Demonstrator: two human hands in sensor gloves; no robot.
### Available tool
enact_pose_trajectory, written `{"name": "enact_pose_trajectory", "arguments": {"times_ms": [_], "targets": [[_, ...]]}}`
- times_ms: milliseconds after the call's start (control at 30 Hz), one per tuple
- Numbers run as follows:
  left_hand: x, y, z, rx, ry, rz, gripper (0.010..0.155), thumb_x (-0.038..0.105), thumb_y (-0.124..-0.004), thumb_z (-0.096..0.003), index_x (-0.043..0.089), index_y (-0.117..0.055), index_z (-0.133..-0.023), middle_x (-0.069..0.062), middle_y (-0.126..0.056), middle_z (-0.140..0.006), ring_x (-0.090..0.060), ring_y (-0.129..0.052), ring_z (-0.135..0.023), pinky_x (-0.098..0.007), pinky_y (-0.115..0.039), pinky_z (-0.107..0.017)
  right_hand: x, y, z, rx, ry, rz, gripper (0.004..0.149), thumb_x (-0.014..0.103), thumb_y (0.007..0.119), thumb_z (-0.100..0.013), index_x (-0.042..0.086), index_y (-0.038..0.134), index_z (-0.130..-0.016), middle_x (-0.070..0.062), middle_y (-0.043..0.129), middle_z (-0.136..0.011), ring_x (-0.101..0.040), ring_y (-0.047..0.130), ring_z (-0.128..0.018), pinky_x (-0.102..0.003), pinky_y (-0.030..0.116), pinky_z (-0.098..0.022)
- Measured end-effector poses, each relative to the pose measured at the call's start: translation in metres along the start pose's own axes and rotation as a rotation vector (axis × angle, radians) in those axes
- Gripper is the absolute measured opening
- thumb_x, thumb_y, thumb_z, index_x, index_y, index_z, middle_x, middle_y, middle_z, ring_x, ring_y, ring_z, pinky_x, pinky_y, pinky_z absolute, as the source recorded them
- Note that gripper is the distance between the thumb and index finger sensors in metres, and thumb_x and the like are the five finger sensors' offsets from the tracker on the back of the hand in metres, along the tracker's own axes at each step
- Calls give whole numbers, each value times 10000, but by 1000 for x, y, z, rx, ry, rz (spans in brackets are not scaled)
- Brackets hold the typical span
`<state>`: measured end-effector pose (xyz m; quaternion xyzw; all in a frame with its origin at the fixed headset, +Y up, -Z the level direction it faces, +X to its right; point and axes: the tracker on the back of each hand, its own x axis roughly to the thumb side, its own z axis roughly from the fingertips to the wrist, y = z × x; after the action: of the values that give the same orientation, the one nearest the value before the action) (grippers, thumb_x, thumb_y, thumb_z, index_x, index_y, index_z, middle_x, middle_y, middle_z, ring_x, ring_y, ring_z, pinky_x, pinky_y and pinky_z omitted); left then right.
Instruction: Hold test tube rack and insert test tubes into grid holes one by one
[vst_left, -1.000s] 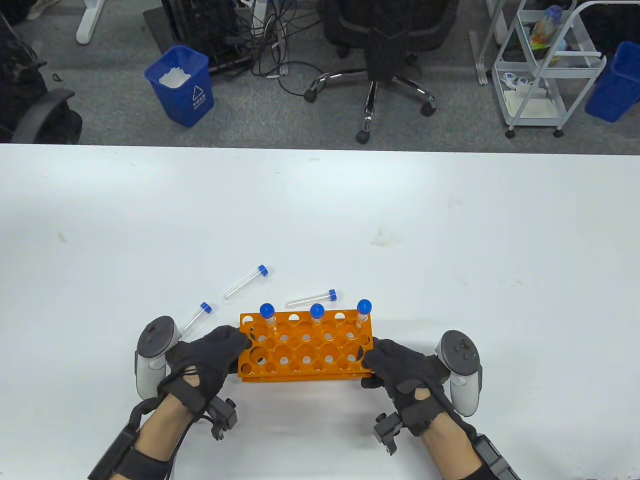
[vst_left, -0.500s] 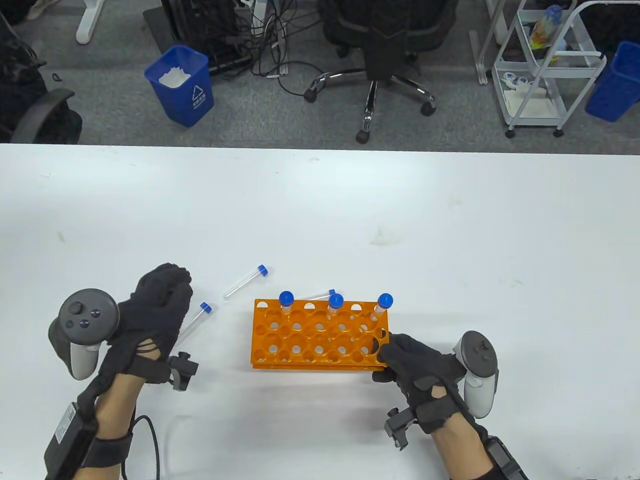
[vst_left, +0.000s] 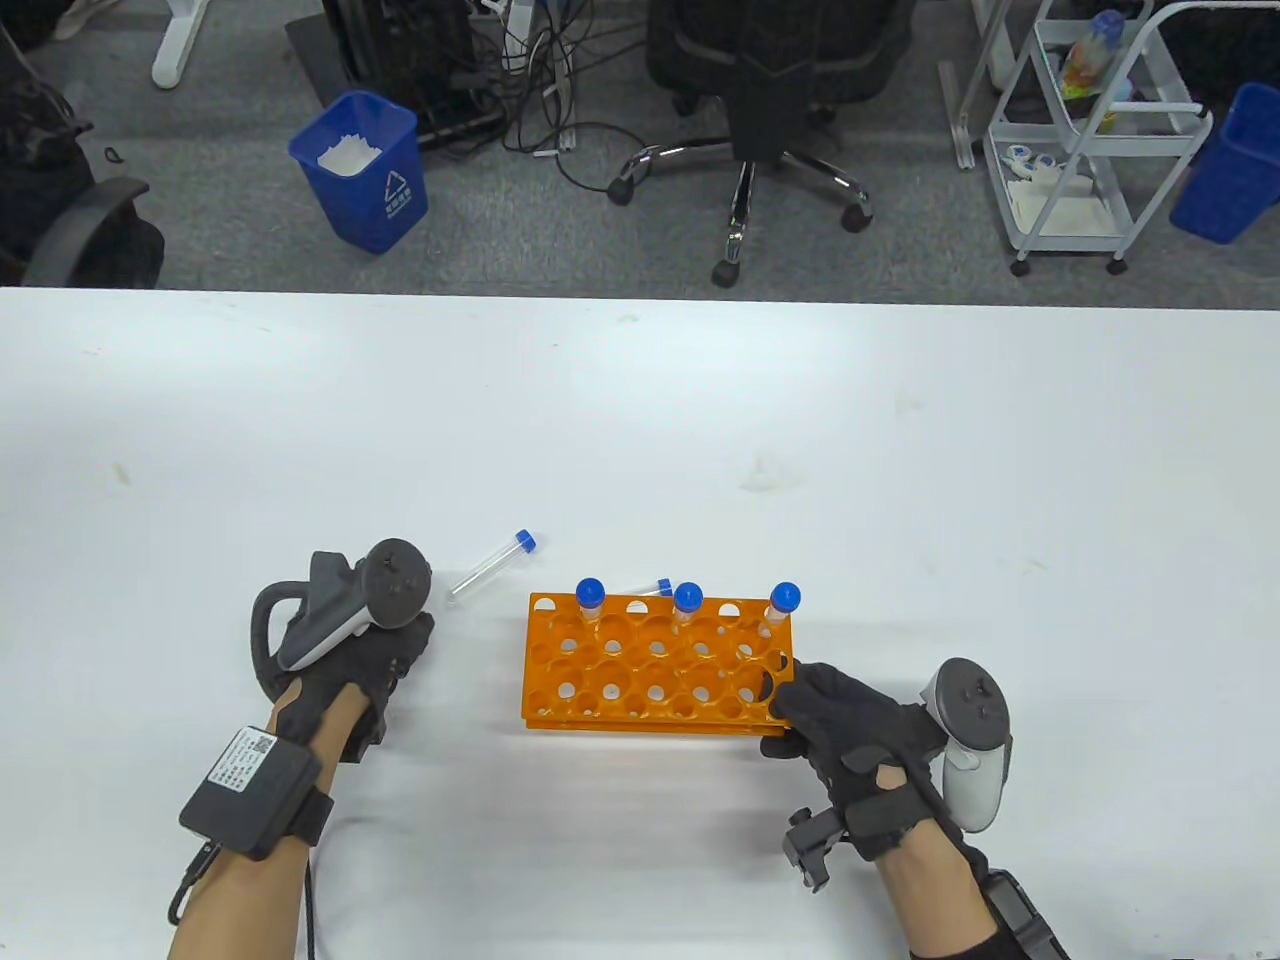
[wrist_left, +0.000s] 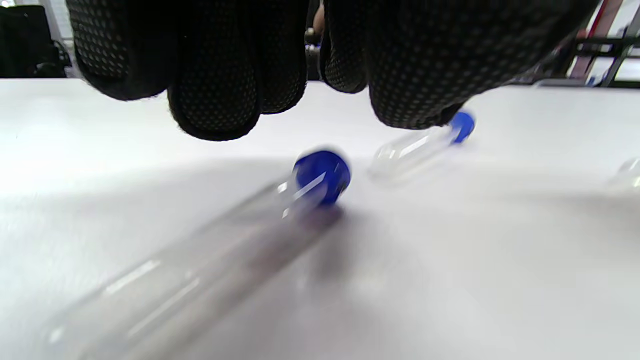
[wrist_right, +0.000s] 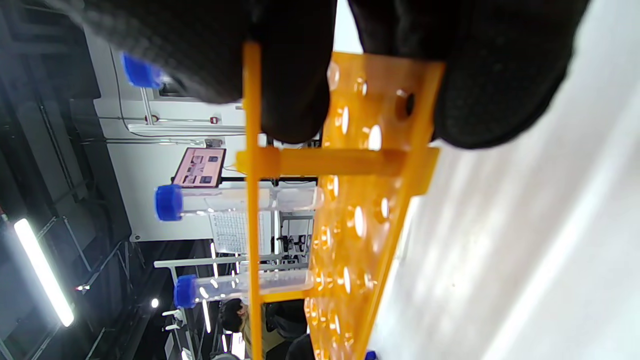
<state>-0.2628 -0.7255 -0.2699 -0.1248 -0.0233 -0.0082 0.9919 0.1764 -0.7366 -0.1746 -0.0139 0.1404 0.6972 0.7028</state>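
The orange test tube rack (vst_left: 655, 668) stands on the white table with three blue-capped tubes (vst_left: 687, 600) upright in its far row. My right hand (vst_left: 795, 700) grips the rack's right end; in the right wrist view its fingers (wrist_right: 300, 100) clamp the top plate of the rack (wrist_right: 360, 215). My left hand (vst_left: 385, 655) is palm down to the left of the rack and covers one loose tube. In the left wrist view that tube (wrist_left: 210, 265) lies on the table just under my open fingers (wrist_left: 215, 100), which do not hold it.
A second loose tube (vst_left: 490, 566) lies beyond my left hand and also shows in the left wrist view (wrist_left: 420, 147). A third tube (vst_left: 650, 586) lies right behind the rack's far edge. Beyond the table's far edge are a chair, bins and a cart.
My left hand let go of the rack's left end, swung out to the left, then came down over the nearest loose tube. My right hand slid the rack a little to the right.
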Motion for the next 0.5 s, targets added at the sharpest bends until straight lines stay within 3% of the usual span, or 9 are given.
{"name": "enact_pose_trajectory", "arguments": {"times_ms": [333, 500], "targets": [[0, -22, -9, -41, 41, -73, 722, 402, -905, -374, 232, -604, -1008, -81, -795, -909, -326, -974, -653, -452, -835, -475, 0, 0, -1, 9, -4, 0, 429, 326, 772, -429, -2, 854, -692, -466, 591, -953, -607, 815, -689, -642, 834, -410], [3, -23, -9, -2, 40, -129, 696, 368, -907, -376, 202, -627, -992, -58, -861, -844, -298, -1006, -586, -439, -854, -452, 0, 0, -1, 9, -2, -1, 429, 327, 772, -428, -2, 853, -692, -464, 590, -954, -607, 815, -690, -642, 833, -412]]}}
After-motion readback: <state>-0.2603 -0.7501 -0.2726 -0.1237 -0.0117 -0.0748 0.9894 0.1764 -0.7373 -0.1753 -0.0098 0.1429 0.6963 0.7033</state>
